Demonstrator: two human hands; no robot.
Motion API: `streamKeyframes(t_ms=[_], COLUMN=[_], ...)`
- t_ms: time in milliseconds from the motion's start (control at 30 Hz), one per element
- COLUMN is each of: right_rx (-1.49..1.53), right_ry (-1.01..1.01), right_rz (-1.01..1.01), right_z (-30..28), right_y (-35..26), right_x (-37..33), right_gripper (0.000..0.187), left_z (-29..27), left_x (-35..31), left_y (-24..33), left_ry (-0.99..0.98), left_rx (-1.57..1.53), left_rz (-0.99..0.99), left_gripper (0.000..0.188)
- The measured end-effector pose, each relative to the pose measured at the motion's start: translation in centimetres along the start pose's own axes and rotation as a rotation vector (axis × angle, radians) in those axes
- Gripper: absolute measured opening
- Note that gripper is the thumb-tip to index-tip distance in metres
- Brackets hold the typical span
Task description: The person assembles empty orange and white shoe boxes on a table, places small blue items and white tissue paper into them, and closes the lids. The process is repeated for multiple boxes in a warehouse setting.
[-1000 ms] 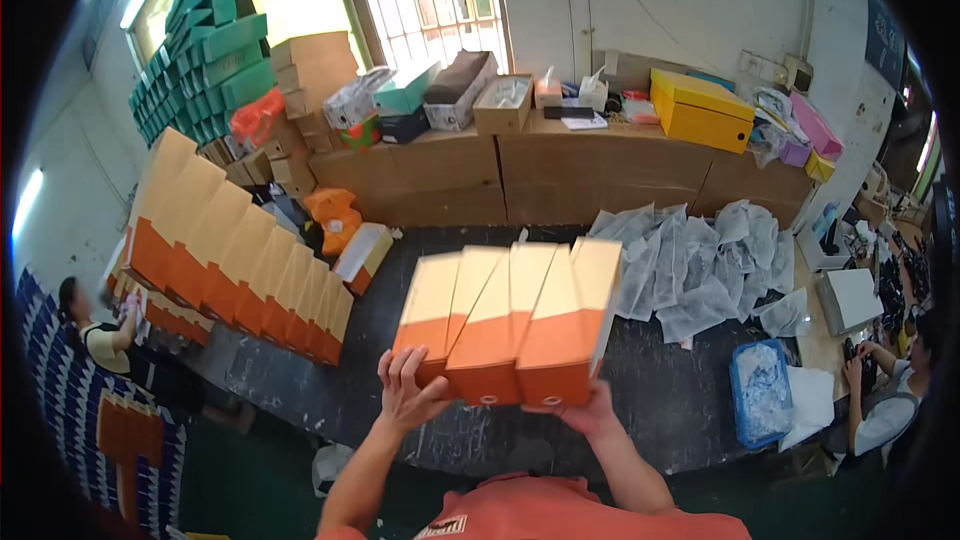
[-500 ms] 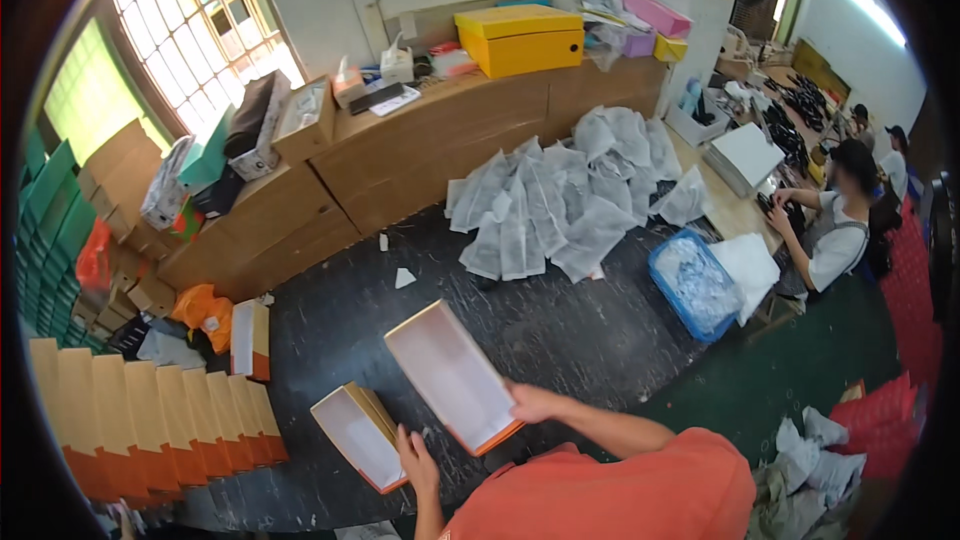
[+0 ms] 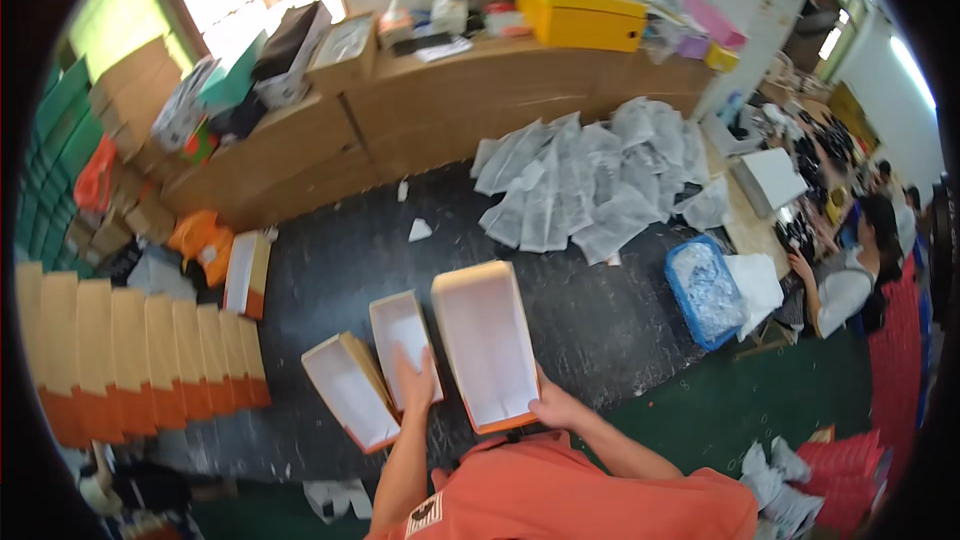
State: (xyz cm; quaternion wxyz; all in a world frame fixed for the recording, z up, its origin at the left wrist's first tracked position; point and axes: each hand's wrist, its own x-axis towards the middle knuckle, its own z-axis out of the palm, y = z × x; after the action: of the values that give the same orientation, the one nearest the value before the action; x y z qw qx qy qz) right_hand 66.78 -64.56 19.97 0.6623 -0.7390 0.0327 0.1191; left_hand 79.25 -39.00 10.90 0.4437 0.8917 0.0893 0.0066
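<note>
Three open-topped boxes with white insides and tan and orange outsides stand on the dark table. The large cardboard box (image 3: 485, 340) is tilted up, and my right hand (image 3: 556, 404) grips its near right corner. To its left is the middle cardboard box (image 3: 395, 320). My left hand (image 3: 415, 380) reaches over it, fingers against its inside and thumb by its right wall. Left of that hand lies the left cardboard box (image 3: 345, 385), with another tan box edge pressed against its far side.
Stacked tan and orange boxes (image 3: 130, 360) line the left side, near another standing box (image 3: 246, 275). White pouches (image 3: 590, 180) are heaped at the far side. A blue basket (image 3: 705, 290) holds clear plastic. A co-worker (image 3: 850, 280) sits at the right; another person is partly visible lower left.
The middle box now stands apart between the other two, with my left hand on it. My right hand and the large box have shifted right in view; the view itself has turned too.
</note>
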Motion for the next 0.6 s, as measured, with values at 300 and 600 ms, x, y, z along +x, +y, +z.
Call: streamKeyframes(t_ms=[300,600], right_rx=[-0.506,-0.258], right_ry=[0.728,0.626], right_rz=[-0.122,0.111], right_z=[-7.2,-5.3], right_y=[3.0,9.3], right_x=[3.0,8.3], right_gripper=[0.035,0.029], left_z=[-4.6,-16.2], left_x=[-0.6,-2.4], left_y=[-2.0,-16.4], left_ry=[0.050,0.250], left_rx=[0.079,0.452], left_rz=[0.205,-0.310], left_gripper=[0.065,0.031])
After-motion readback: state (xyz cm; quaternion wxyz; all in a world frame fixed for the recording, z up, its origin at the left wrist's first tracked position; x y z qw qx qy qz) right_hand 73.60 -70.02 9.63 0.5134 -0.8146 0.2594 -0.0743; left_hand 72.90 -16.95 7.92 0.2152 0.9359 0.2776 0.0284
